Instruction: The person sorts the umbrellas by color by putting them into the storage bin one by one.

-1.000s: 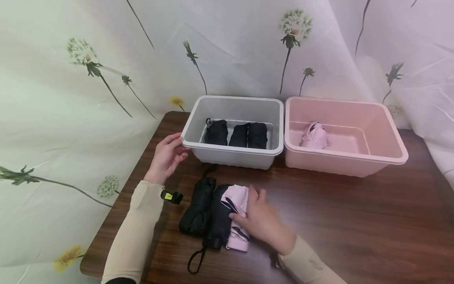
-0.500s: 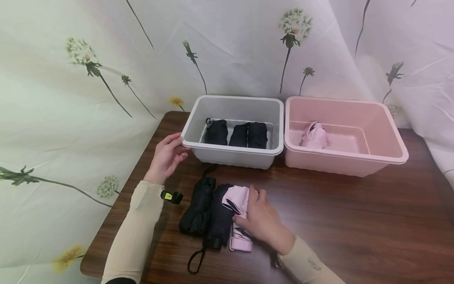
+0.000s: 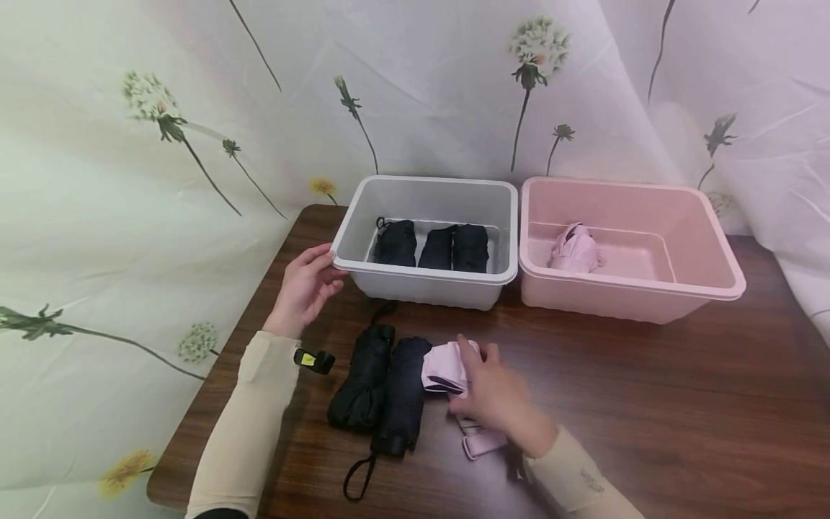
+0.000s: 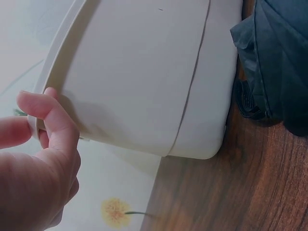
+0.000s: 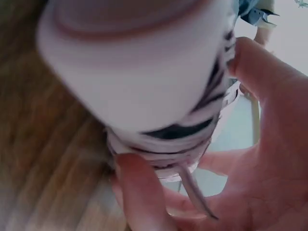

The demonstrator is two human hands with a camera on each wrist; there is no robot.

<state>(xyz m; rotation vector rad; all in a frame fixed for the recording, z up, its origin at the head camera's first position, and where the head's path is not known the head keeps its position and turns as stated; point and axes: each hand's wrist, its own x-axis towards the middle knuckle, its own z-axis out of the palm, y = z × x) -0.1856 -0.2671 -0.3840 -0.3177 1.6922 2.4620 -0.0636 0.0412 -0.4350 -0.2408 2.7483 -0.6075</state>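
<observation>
The right hand (image 3: 502,404) is gripping the pink umbrella (image 3: 446,369), probably light, soft, best held mid-body; beyond that grip, the left hand (image 3: 306,288) is pinching the gray bin (image 3: 428,288).

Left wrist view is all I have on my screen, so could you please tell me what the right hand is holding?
Observer: The right hand holds a folded pink umbrella.
Operator: Thank you. What lies inside the gray bin that the left hand grips by the rim?
Observer: Three dark bundles, which look like folded umbrellas.
Operator: And could you say what stands on the far side of that bin from the left hand?
Observer: A pink bin with one pink bundle in it.
</observation>
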